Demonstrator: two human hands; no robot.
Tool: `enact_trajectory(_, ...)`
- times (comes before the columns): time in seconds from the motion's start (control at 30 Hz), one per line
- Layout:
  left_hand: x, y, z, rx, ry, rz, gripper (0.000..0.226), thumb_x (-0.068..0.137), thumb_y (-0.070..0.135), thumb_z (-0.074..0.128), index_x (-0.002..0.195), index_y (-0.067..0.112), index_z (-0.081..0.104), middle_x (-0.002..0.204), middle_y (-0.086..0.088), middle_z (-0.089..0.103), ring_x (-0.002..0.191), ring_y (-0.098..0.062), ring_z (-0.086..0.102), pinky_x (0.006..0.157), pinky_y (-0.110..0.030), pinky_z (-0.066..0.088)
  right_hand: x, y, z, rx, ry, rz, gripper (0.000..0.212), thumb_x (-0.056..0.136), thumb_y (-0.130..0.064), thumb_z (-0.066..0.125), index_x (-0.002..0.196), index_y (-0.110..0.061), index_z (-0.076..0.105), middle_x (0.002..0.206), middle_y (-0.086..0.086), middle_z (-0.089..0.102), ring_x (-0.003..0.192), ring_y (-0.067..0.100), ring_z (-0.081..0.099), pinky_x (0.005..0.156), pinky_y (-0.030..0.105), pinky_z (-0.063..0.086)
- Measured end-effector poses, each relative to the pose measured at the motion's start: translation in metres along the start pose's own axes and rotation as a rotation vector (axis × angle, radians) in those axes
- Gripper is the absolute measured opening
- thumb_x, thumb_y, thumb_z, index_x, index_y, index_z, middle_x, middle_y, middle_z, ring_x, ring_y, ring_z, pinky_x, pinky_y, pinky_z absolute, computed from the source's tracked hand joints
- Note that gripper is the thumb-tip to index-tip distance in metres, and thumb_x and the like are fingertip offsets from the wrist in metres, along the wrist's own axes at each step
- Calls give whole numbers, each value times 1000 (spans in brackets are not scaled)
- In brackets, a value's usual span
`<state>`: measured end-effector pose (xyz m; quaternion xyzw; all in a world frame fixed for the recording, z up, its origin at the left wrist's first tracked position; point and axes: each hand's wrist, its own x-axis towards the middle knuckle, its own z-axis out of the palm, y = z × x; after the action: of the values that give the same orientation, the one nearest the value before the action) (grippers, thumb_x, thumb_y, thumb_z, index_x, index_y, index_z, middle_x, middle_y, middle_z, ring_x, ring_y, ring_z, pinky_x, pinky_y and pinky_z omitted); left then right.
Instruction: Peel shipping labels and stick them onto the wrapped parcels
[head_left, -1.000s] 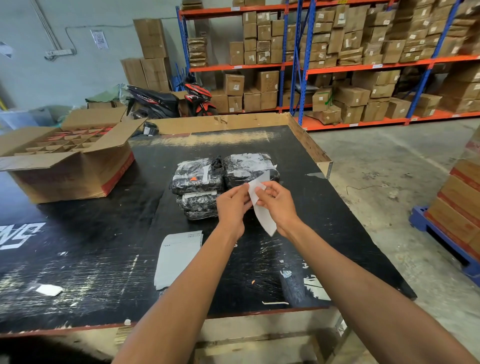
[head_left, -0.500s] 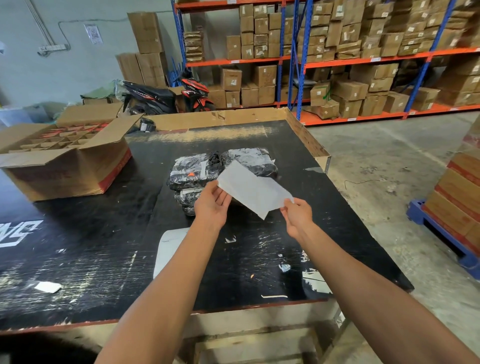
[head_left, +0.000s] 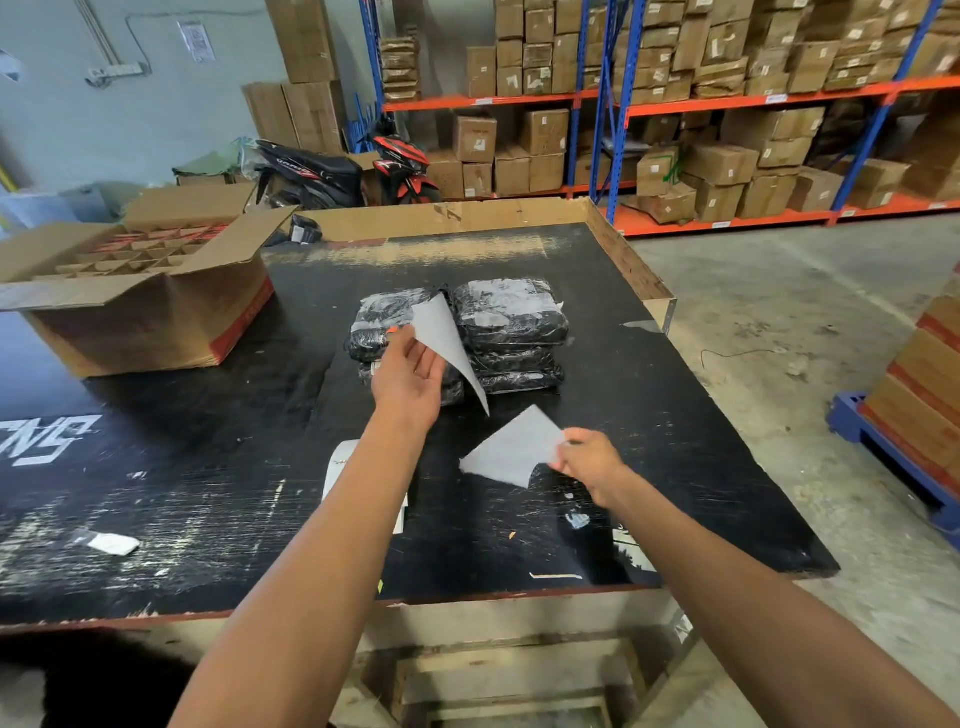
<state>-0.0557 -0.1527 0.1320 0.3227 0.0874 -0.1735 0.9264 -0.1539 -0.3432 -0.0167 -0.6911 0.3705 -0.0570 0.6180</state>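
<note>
Now the left hand (head_left: 410, 382) pinches a peeled label (head_left: 447, 338) over the wrapped parcels (head_left: 511, 325) at the surface's (head_left: 675, 415) centre. Right hand (head_left: 589, 460), nearer, pinches a backing sheet (head_left: 511, 449). Neither sheet shows readable print.

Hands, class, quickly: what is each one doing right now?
Left hand: holds a sheet over the parcels.
Right hand: pinches a second sheet above the table.
</note>
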Motion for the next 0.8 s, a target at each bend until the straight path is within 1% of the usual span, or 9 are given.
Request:
enact_trajectory(0.1, -5, -6, 5, 27, -28, -5, 9, 99, 12, 58, 103, 5, 62, 105, -11, 69, 96, -20, 68, 88, -34, 55, -10, -6, 24, -67, -90, -58, 31, 84, 3, 55, 70, -19, 73, 96, 10, 74, 83, 19, 70, 89, 43, 61)
enact_trajectory(0.17, -8, -9, 5, 33, -34, -6, 10, 99, 12, 58, 104, 5, 63, 105, -11, 70, 96, -20, 69, 86, -34, 56, -21, -12, 36, -82, -112, -80, 30, 86, 0, 56, 78, -22, 75, 102, 11, 75, 84, 18, 72, 88, 41, 61)
enact_trajectory(0.27, -10, -10, 5, 31, -29, -1, 9, 98, 12, 60, 102, 5, 64, 103, -11, 70, 93, -20, 69, 84, -33, 58, -29, -19, 39, -153, -150, -134, 27, 95, -11, 57, 117, -17, 72, 120, 11, 70, 100, 21, 69, 96, 38, 57)
enact_trajectory(0.33, -11, -10, 4, 49, -4, 8, 10, 97, 13, 62, 104, 6, 64, 108, -11, 70, 93, -21, 70, 87, -35, 58, -36, -28, 32, -270, -7, -278, 37, 102, -21, 48, 137, -20, 59, 129, 8, 63, 112, 24, 63, 102, 38, 51)
enact_trajectory(0.43, -10, -13, 2, 108, 35, 3, 26, 96, 19, 65, 120, 9, 63, 119, -9, 68, 99, -21, 67, 93, -35, 55, -51, -43, 15, -109, 262, -642, 33, 102, -10, 42, 125, -23, 62, 120, -2, 59, 101, 6, 59, 89, 24, 46)
enact_trajectory(0.53, -12, -23, 8, 150, 73, -2, 31, 96, 20, 65, 124, 7, 62, 119, -8, 66, 104, -22, 65, 92, -32, 54, -63, -65, 9, -151, 138, -890, 29, 93, -13, 60, 120, -25, 59, 113, -6, 53, 101, 4, 54, 84, 14, 42)
enact_trajectory(0.63, -17, -36, 21, 163, 94, -20, 14, 95, 19, 67, 104, 8, 67, 108, -8, 70, 105, -24, 66, 92, -34, 56, -59, -79, 17, -380, 121, -965, 44, 85, -31, 74, 122, -20, 53, 116, -5, 51, 104, 9, 51, 90, 21, 43)
enact_trajectory(0.73, -24, -45, 30, 177, 71, -36, 14, 95, 17, 66, 105, 8, 68, 104, -7, 70, 104, -24, 66, 95, -35, 56, -53, -84, 22, -399, 247, -1024, 18, 92, -17, 65, 106, -17, 54, 102, -4, 53, 93, 15, 52, 83, 36, 49)
enact_trajectory(0.8, -26, -47, 31, 175, 48, -43, 20, 96, 17, 63, 114, 7, 66, 113, -9, 69, 109, -26, 66, 97, -37, 55, -51, -87, 18, -358, 287, -1019, 7, 96, -9, 56, 98, -17, 56, 94, -5, 54, 86, 15, 52, 75, 37, 49)
